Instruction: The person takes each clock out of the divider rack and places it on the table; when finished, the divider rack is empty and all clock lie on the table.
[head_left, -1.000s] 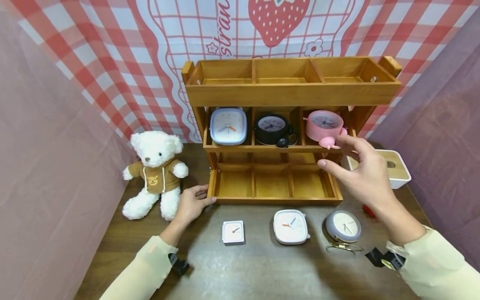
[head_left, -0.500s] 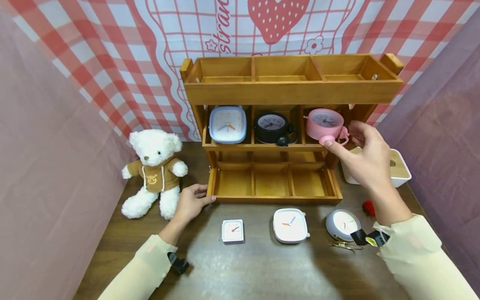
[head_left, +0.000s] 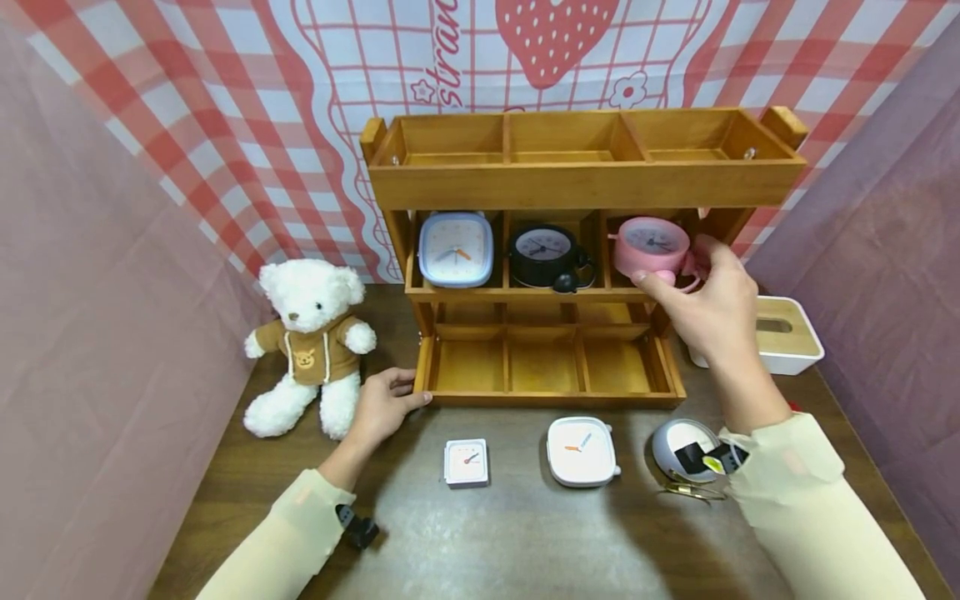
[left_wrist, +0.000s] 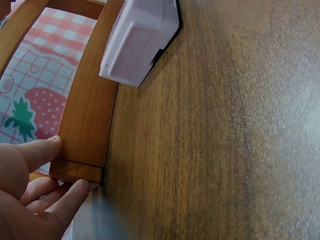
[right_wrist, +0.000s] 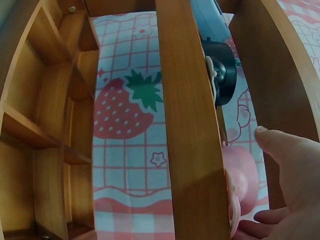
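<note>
A three-tier wooden shelf (head_left: 585,188) stands against the backdrop. My left hand (head_left: 384,406) grips its lower left corner, with the thumb on the front edge and the fingers round the end. At the middle tier's right compartment my right hand (head_left: 712,308) holds a pink twin-bell alarm clock (head_left: 651,250), thumb at the front and fingers at its right side; part of its handle is hidden. A black twin-bell alarm clock (head_left: 542,257) occupies the centre compartment. To its left sits a blue-rimmed square clock (head_left: 456,250).
Three clocks lie before the shelf: a small white square clock (head_left: 466,462), a white rounded clock (head_left: 581,452) and a grey round clock (head_left: 663,450) partly covered by the right wrist camera. A white teddy bear (head_left: 309,333) sits left; a wood-lidded white box (head_left: 795,333) stands right.
My right hand has moved in from the right and closed round the pink alarm clock, which has shifted very slightly. The left hand stays on the shelf corner.
</note>
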